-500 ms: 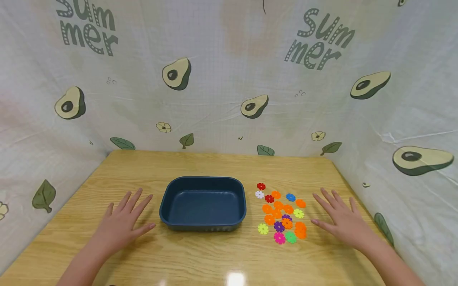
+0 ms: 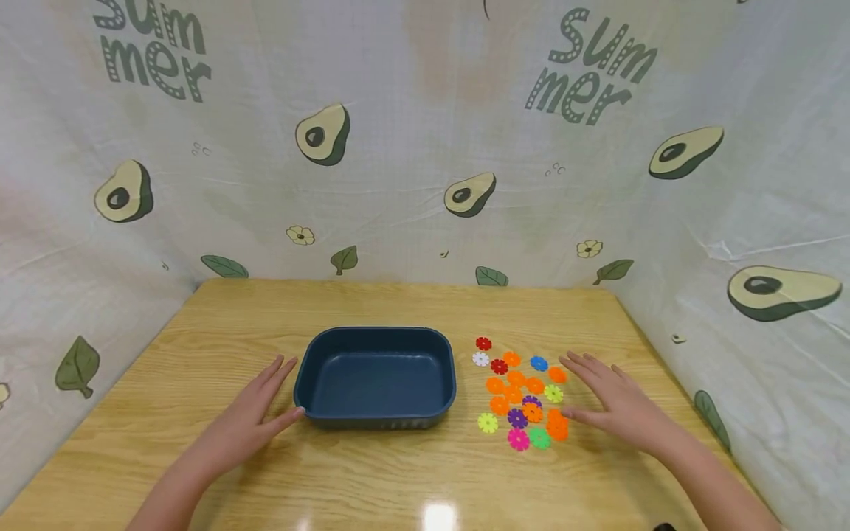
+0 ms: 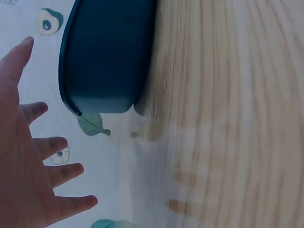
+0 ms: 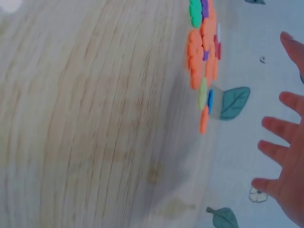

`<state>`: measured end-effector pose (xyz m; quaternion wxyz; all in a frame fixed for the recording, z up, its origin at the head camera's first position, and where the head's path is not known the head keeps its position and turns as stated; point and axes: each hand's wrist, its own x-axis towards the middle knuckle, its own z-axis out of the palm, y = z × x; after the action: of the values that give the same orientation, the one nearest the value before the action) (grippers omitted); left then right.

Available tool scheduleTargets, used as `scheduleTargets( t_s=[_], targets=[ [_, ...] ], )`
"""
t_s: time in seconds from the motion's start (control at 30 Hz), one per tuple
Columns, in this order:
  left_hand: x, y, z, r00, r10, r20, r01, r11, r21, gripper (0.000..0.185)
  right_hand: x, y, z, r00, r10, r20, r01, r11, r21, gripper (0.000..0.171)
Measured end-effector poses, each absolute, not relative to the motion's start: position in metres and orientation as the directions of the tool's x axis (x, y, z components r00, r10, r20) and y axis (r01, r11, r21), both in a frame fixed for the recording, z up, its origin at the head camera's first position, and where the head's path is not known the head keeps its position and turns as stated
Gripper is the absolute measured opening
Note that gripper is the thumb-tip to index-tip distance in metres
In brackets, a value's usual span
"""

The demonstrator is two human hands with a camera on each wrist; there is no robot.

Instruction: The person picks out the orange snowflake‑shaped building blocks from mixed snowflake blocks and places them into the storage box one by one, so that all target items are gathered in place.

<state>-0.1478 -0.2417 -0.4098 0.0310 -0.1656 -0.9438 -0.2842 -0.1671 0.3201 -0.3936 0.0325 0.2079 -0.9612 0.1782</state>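
While nothing is gripped, I am only at the approach

As I look through the head view, my left hand (image 2: pixel 255 409) is at the lower left of the frame, its fingers extended beside the left wall of the dark blue tray (image 2: pixel 375 423), just left of lower centre on the wooden table (image 2: pixel 372 487). My right hand (image 2: pixel 617 409) is at the lower right, fingers reaching inward, its thumb tip just beside the loose flower-shaped discs (image 2: pixel 514 394) to the right of the tray. Both hands are released. I judge this a reaching step, with nothing in the tray; handling those flat discs would call for lowering the right fingertips and pinching one by its edge.

In the left wrist view, the palm fills the lower left, fingers spread, with a gap to the tray at upper left of centre.

In the right wrist view, the parted fingers stand at the right edge, apart from the discs at upper right of centre.
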Motion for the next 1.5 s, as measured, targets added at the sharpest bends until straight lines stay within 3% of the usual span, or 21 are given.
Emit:
scheduleTargets(
  t_s=[0.27,0.53,0.9,1.5],
  targets=[
    [-0.149,-0.234,-0.410,-0.951,0.302,0.061,0.249,0.638,0.729,0.077,-0.176,0.308,-0.399,-0.876,-0.464,0.134,-0.478,0.793,-0.377,0.070],
    [-0.153,-0.229,-0.410,-0.950,0.313,-0.009,0.160,0.508,0.846,0.075,-0.185,0.294,-0.399,-0.854,-0.519,0.023,-0.487,0.785,-0.383,0.053],
    [-0.156,-0.229,-0.415,-0.953,0.302,-0.019,0.125,0.447,0.886,0.085,-0.198,0.280,-0.406,-0.803,-0.596,-0.017,-0.550,0.751,-0.366,0.030],
    [-0.158,-0.234,-0.425,-0.949,0.316,-0.019,0.118,0.407,0.906,0.077,-0.209,0.272,-0.409,-0.783,-0.616,-0.089,-0.532,0.736,-0.418,0.027]
  ],
)
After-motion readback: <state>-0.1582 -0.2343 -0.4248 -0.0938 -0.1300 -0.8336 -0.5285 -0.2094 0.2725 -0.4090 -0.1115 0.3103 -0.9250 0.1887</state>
